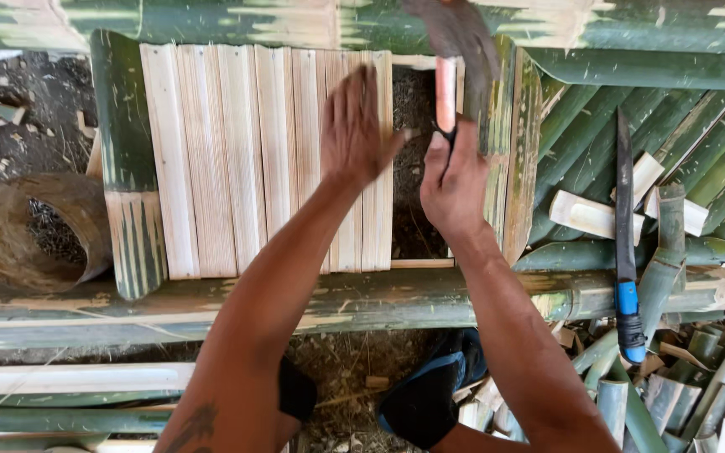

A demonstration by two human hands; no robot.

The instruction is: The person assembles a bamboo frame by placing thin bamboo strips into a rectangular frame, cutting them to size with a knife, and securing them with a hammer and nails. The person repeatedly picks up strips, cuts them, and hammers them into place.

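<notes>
The broad dark blade (461, 33) raised over the slats is smeared by motion, and its tip runs off the top edge, so its outline cannot be made out. Its orange handle (445, 88) disappears into the right hand (455, 180), whose fingers are hidden behind the knuckles. The left hand (354, 130) is blurred too, and covers part of the pale split-bamboo slats (237, 159). The round brown woven basket (31, 231) is clipped by the left edge. Both forearms leave the frame at the bottom.
</notes>
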